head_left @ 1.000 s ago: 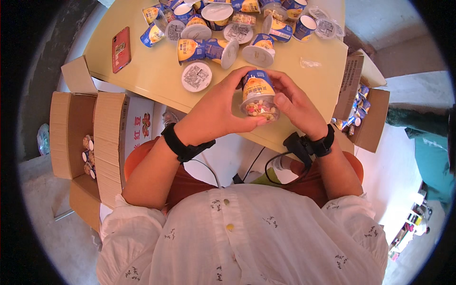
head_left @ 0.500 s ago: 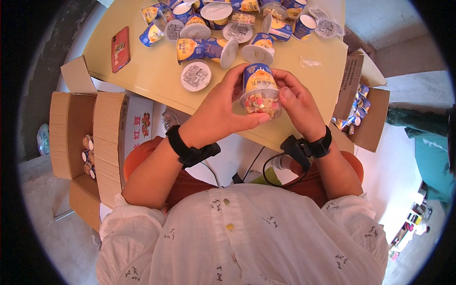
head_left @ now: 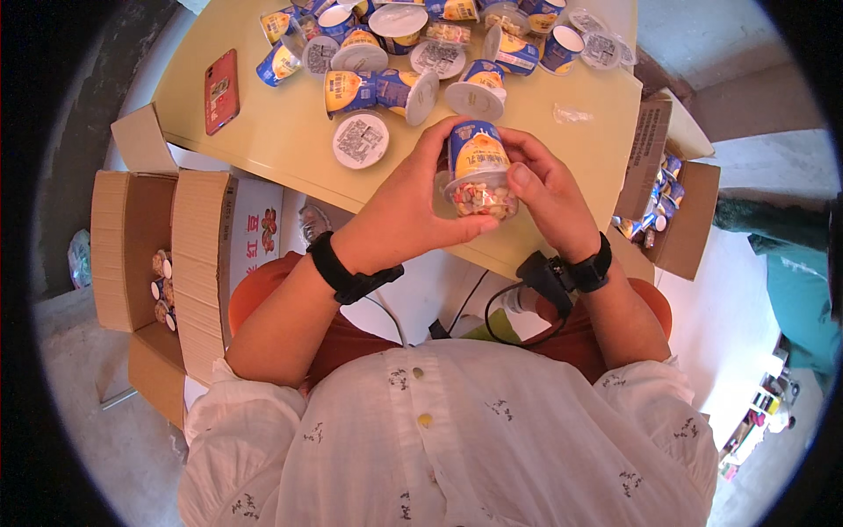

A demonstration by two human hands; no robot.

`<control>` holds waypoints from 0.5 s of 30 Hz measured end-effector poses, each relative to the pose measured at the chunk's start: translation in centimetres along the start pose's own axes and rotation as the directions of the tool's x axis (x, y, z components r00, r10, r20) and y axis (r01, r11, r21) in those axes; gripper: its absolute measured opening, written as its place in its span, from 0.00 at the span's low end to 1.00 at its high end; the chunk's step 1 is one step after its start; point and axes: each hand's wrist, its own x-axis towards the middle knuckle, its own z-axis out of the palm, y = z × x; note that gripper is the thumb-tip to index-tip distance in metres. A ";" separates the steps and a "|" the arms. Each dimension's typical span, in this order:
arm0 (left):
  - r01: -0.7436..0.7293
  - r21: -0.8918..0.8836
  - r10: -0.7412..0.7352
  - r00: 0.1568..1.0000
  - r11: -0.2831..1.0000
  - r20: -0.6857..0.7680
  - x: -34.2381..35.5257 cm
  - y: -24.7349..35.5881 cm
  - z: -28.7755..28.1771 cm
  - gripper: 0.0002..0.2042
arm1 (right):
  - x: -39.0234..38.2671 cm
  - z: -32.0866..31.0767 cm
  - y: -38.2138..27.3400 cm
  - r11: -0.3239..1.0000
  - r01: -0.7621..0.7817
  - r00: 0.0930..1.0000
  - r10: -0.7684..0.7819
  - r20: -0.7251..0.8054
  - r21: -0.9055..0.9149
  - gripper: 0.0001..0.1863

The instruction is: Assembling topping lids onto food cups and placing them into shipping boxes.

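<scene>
- Left hand [head_left: 408, 198], right hand [head_left: 557, 200]: fingers wrapped round blue-yellow cup [head_left: 477, 151], center frame.
- Clear end [head_left: 483, 199] points down-frame.
- Could slip if fingers loosen; could dent if squeezed hard.

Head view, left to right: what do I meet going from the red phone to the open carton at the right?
Phone → left hand → held cup → right hand → carton.
</scene>
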 end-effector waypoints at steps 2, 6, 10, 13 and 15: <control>0.024 -0.006 -0.024 1.000 1.000 -0.004 0.0 0.0 0.0 0.53 | -0.1 0.1 -0.1 1.000 -0.002 1.000 0.002 -0.005 -0.011 0.32; -0.035 -0.175 0.020 0.996 0.984 -0.086 0.0 -0.6 0.4 0.53 | -0.2 0.5 0.1 0.999 -0.010 0.998 0.008 -0.061 -0.036 0.31; 0.077 -0.223 -0.080 0.997 0.972 -0.004 0.2 0.2 -0.1 0.51 | -0.4 0.1 0.6 0.997 -0.072 0.993 0.075 -0.093 0.040 0.31; 0.090 -0.184 -0.094 0.996 0.979 -0.010 0.3 0.3 -0.2 0.50 | -0.2 -0.2 0.1 0.995 -0.085 0.995 0.082 -0.053 -0.056 0.32; 0.085 -0.134 -0.088 0.996 0.987 -0.011 0.3 0.4 -0.4 0.49 | -0.2 -0.4 -0.1 0.988 -0.103 0.994 0.097 -0.052 -0.119 0.32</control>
